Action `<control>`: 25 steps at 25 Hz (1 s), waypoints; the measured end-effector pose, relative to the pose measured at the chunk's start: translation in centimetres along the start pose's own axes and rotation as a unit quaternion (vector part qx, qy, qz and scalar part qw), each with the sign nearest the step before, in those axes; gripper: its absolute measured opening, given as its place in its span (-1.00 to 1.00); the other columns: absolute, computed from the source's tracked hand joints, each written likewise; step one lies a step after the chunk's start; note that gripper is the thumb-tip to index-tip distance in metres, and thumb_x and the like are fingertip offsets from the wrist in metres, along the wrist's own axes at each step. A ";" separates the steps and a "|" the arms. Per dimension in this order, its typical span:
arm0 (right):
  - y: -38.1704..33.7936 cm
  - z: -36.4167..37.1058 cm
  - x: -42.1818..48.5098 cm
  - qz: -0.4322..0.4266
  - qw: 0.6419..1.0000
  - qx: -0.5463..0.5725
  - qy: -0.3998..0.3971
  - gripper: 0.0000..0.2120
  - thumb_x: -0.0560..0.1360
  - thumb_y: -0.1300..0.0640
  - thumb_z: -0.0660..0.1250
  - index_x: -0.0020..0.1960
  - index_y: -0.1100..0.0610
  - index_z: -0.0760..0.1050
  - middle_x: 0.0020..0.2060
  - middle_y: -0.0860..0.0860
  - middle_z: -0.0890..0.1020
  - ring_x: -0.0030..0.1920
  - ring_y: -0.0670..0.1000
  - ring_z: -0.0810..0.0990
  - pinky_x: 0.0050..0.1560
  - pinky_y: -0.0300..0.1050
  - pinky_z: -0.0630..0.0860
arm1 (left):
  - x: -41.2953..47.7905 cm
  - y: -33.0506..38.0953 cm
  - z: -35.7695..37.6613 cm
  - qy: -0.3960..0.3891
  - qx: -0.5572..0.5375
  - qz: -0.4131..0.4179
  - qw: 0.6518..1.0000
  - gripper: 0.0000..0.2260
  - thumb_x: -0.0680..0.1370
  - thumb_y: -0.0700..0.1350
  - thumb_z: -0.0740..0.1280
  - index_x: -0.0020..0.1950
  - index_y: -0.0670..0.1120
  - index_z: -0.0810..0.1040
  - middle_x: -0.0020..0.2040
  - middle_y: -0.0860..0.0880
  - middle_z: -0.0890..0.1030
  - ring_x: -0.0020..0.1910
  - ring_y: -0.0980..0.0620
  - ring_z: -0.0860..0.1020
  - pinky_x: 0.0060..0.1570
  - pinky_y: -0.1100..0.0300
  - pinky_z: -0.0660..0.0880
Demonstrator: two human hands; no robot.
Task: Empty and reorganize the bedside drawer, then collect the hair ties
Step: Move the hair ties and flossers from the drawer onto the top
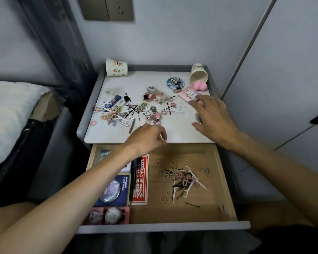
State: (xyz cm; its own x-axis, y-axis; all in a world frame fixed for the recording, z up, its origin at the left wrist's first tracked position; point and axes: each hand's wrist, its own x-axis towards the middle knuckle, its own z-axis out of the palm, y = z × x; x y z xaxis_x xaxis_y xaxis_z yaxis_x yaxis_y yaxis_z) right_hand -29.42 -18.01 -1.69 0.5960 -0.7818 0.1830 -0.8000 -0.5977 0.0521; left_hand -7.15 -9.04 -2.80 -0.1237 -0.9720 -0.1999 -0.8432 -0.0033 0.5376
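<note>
Hair ties (174, 176) are piled in the drawer (200, 209) and at the left edge of the worktop (149, 77), where some may be swept off by the right hand (212, 116), fingers wide, or the left hand (147, 138), curled, hold unclear.

The drawer (182, 211) is showing pale wood inside, matt with a fine grain. The bench top (145, 79) is looking white, smooth and faintly sheened, its grey rim (154, 67) looking matt. The hair ties (173, 176) in the drawer are looking soft and cloth-like, the floss picks (191, 173) among them white plastic. The Allen keys (130, 123) are gleaming as bare metal. The round badge (175, 83) is shining glossy; the upright cup (116, 67) is looking like printed paper, the pink sponge (200, 85) matt, the bedding (7, 107) rough white cloth.
</note>
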 end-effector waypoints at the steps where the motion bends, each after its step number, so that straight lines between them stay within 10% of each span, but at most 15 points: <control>1: -1.4 -0.1 -1.7 -0.050 0.998 0.029 0.006 -0.47 0.47 0.06 0.44 0.40 0.09 0.40 0.32 0.13 0.49 0.30 0.15 0.48 0.29 0.13 0.46 | -0.4 0.3 0.9 -0.026 0.013 0.012 1.000 -0.87 0.52 0.01 0.42 0.03 0.04 0.61 -0.03 0.03 0.67 -0.21 0.11 0.60 -0.02 0.08 0.56; 4: -4.8 1.5 -8.0 -0.074 0.979 0.085 -0.170 -0.59 0.51 -0.02 0.39 0.32 0.05 0.45 0.17 0.03 0.59 0.14 0.07 0.59 0.09 0.04 0.58 | -1.6 0.5 5.0 -0.106 0.124 0.026 0.986 -0.54 0.47 0.10 0.46 0.33 0.01 0.49 0.21 -0.05 0.61 0.14 -0.06 0.59 0.14 0.02 0.53; 7: -6.1 5.4 -12.2 0.043 0.927 0.021 -0.372 -0.11 0.38 -0.08 0.52 0.54 0.11 0.12 0.44 0.19 0.25 0.42 0.23 0.32 0.37 0.09 0.40 | -2.6 -0.2 9.2 -0.186 0.212 -0.025 0.959 -0.04 0.36 0.26 0.50 0.57 -0.02 0.08 0.50 -0.20 0.28 0.40 -0.22 0.37 0.34 -0.08 0.38; 13: -7.3 10.1 -13.0 0.111 0.890 0.023 -0.442 0.31 0.31 -0.15 0.57 0.56 0.12 -0.40 0.50 0.36 -0.30 0.52 0.39 -0.28 0.54 0.20 -0.09 | -3.3 -3.2 13.9 -0.244 0.253 -0.008 0.936 0.31 0.25 0.42 0.47 0.52 0.03 -0.49 0.51 -0.28 -0.42 0.50 -0.26 -0.40 0.53 -0.13 -0.25; 25: -6.2 12.0 -10.6 0.025 0.956 0.154 -0.249 -0.26 0.41 -0.01 0.50 0.49 0.05 0.25 0.39 0.03 0.32 0.39 0.11 0.24 0.37 0.10 0.31 | -1.7 -4.7 14.5 -0.103 0.162 0.099 0.976 0.03 0.32 0.21 0.54 0.59 -0.02 0.00 0.51 -0.12 0.15 0.44 -0.14 0.25 0.38 0.00 0.37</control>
State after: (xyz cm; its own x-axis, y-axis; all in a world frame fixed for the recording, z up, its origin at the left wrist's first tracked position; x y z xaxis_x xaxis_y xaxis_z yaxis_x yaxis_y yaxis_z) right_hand -29.93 -8.15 -15.75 0.5780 -0.7520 -0.3168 -0.8157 -0.5213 -0.2509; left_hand -10.51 -3.95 -16.85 -0.3762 -0.8779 -0.2964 -0.9089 0.2875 0.3021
